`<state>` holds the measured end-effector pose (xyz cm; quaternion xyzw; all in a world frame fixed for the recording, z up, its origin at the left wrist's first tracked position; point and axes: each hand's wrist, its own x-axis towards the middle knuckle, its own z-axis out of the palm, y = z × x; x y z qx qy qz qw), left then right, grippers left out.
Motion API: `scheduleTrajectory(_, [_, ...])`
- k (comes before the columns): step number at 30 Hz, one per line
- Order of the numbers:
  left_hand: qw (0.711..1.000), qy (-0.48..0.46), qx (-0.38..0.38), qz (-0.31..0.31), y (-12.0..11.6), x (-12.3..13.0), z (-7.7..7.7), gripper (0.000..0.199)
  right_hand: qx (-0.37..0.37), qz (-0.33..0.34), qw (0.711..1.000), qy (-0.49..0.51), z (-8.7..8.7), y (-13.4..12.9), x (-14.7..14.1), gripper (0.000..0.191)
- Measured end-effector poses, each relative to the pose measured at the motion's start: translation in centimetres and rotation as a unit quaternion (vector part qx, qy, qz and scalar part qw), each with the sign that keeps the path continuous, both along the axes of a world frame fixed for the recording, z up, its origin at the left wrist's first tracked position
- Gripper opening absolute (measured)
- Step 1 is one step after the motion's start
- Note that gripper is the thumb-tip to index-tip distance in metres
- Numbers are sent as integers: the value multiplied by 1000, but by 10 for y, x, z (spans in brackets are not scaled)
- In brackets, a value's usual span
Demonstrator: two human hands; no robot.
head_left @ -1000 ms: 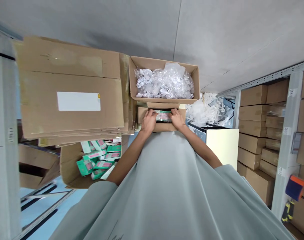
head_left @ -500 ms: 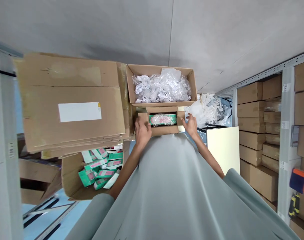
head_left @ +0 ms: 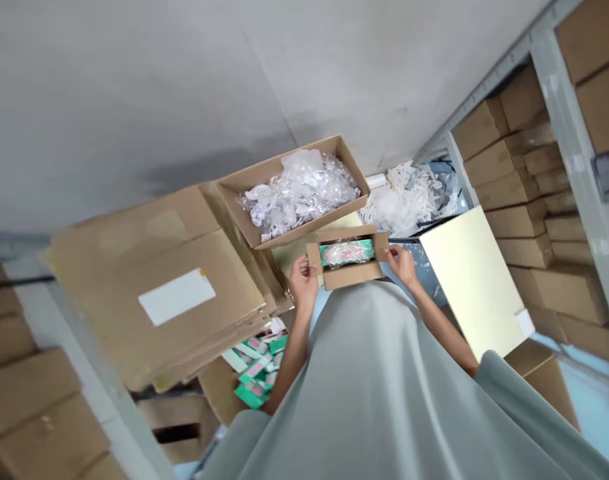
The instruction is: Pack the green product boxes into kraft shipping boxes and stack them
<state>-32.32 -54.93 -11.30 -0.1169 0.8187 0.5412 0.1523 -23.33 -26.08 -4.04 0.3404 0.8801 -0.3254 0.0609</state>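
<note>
A small open cardboard box (head_left: 353, 274) is held in front of the body, its flaps spread. Inside it lies a green and pink carton (head_left: 347, 252) with clear plastic wrap over it. My left hand (head_left: 303, 279) pinches the box's left flap. On the other side, my right hand (head_left: 401, 263) has its fingers closed on the right flap. Just beyond stands a larger open box (head_left: 314, 224) filled with crumpled plastic and white paper.
Stacked flat cardboard (head_left: 184, 247) with a white label lies at the left. Below it, a carton holds several green boxes (head_left: 257, 373). White scraps (head_left: 409, 200) and a cream panel (head_left: 474, 280) are at the right, before shelves of boxes (head_left: 524, 193).
The view has tilted and turned. The small box has come away from the larger box and the cardboard stack, with both hands on its flaps; my right hand's fingers have closed.
</note>
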Motion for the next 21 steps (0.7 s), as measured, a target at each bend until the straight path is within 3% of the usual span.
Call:
scheduleTrajectory(4, [986, -13, 71, -153, 62, -4, 12, 40, 25, -138, 990, 9, 17, 21, 78, 27])
scheduleTrajectory(9, [945, -31, 138, -296, 154, 16, 27, 42, 28, -301, 953, 36, 37, 56, 166, 31])
scheduleTrajectory(15, [902, -7, 141, -408, 270, 67, 40, 40, 37, -399, 912, 85, 33, 109, 253, 30])
scheduleTrajectory(21, [866, 34, 117, -485, 406, 140, 34, 33, 55, -470, 873, 123, 22, 172, 342, 31])
